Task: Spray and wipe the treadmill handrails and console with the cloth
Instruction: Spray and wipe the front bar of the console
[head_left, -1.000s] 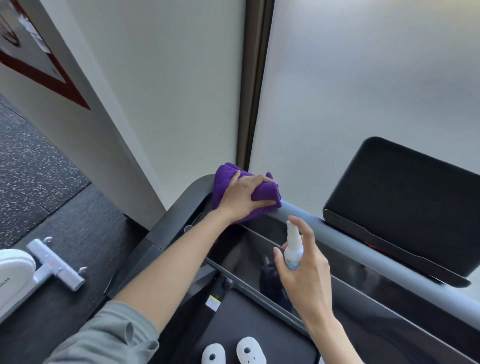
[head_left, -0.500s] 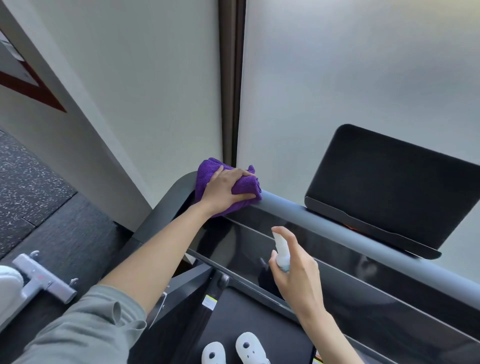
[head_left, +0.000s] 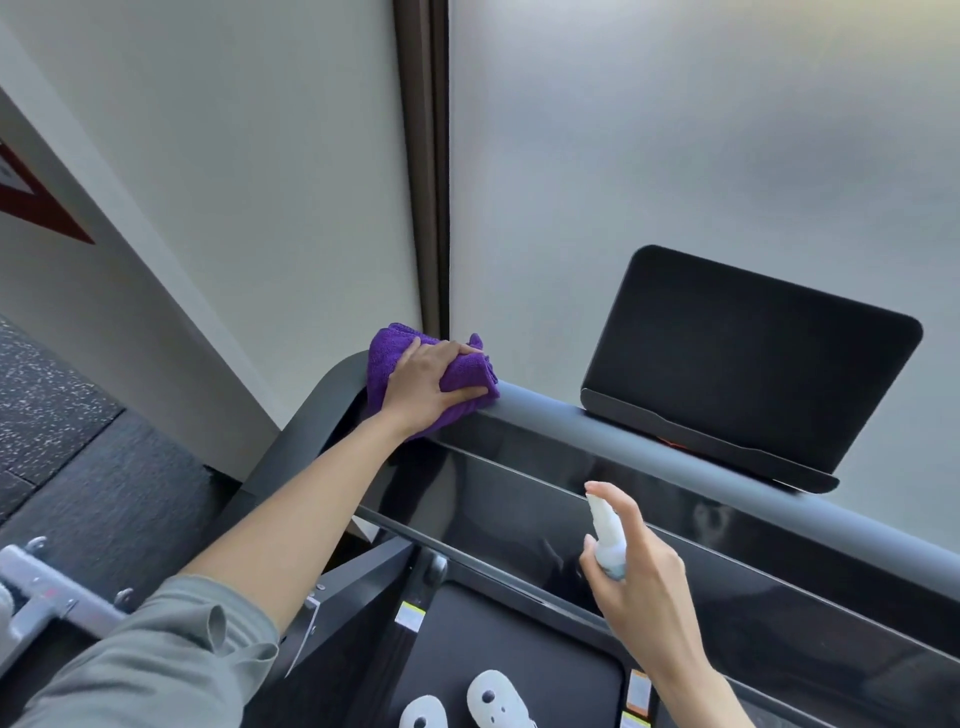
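Left hand grips the bunched purple cloth on the handrail's left corner for wiping; right hand holds the spray bottle, finger over the nozzle, aimed railward.

1. The cloth is lying on the left end of the front handrail, under the left hand.
2. The console is standing on the handrail, to the right of the cloth and well apart from it.
3. The spray bottle is sitting in the right hand, nearer the person than the handrail, below and left of the console.
4. Two shoes are standing on the belt, below the bottle.
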